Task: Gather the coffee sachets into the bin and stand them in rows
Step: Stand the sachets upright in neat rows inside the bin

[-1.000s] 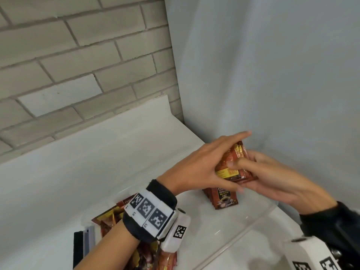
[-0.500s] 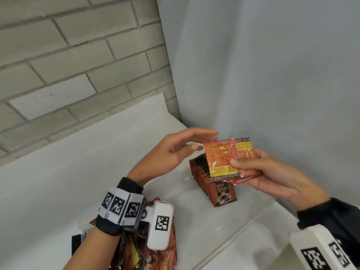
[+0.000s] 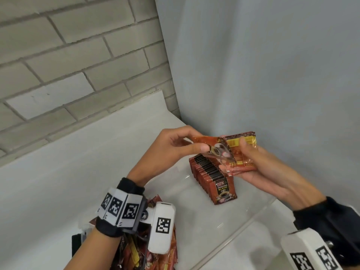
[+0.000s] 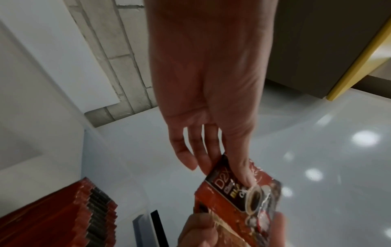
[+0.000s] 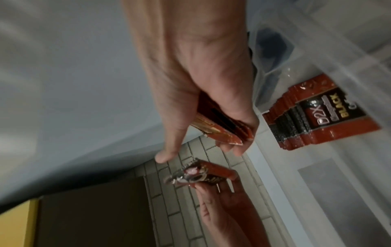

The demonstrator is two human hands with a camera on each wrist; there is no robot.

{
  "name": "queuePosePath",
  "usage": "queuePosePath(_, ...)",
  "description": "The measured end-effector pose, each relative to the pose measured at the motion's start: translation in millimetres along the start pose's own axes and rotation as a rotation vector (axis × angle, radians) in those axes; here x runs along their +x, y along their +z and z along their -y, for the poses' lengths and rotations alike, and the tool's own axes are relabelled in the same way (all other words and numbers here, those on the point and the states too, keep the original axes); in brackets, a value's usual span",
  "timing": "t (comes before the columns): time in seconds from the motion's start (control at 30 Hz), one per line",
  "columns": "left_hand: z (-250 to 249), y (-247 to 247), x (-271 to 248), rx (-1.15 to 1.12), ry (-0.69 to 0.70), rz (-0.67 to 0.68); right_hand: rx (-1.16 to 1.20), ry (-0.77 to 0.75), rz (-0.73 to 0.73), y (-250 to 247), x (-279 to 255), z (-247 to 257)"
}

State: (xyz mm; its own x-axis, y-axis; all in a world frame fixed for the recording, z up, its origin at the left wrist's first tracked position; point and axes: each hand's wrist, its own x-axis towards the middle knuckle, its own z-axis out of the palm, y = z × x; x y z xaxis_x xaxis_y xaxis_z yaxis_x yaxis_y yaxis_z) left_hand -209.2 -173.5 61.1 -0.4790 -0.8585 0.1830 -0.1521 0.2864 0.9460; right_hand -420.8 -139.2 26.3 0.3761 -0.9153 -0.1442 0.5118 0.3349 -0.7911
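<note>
Sachet (image 3: pixel 212 148) pinched by left hand (image 3: pixel 169 151) thumb and fingers, above bin (image 3: pixel 253 221). Right hand (image 3: pixel 259 172) clasps small stack (image 3: pixel 243 154) at sachet's 3 o'clock. Standing row (image 3: pixel 212 178) below, bin's 12 o'clock. Likely light, floppy, slick foil; pinch by edges.

The clear bin (image 3: pixel 229 248) has bare floor in front of and left of the standing row of sachets (image 3: pixel 212 178), open to reach. Both hands and their held sachets hang above that row, blocking the way straight down. Loose sachets (image 3: pixel 136 252) crowd the near-left end.
</note>
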Motion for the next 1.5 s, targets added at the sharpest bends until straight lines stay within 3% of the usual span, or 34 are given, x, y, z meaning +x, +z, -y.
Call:
queuePosePath(0.13,0,6,0,-0.030,-0.117,0.016,-0.051,-0.080,0.054,8,-2,1)
queuePosePath(0.3,1,9,-1,-0.063,-0.172,0.009,-0.166,-0.094,-0.041,9,2,-1)
queuePosePath(0.6,-5,-5,-1,-0.032,-0.112,-0.034,-0.139,-0.097,-0.076,9,6,-7)
queuePosePath(0.87,-13,-12,0,0.093,-0.065,0.043,-0.141,-0.091,-0.064,9,6,-12)
queuePosePath(0.97,-10,-16,2,0.243,-0.030,0.151,-0.120,-0.193,-0.188,4,6,-11)
queuePosePath(1.07,0,-5,1,0.477,0.040,0.371,-0.044,-0.293,-0.305,-3,7,-9)
queuePosePath(1.2,19,31,0,0.696,0.098,0.666,-0.022,-0.330,-0.321,-2,7,-11)
queuePosePath(1.3,35,51,-1,0.793,0.093,0.811,-0.007,-0.328,-0.311,-1,8,-11)
queuePosePath(1.4,41,61,2,0.877,0.126,0.835,0.009,-0.329,-0.311,-2,8,-11)
queuePosePath(1.5,40,63,5,0.869,0.209,0.707,-0.005,-0.328,-0.307,-2,8,-12)
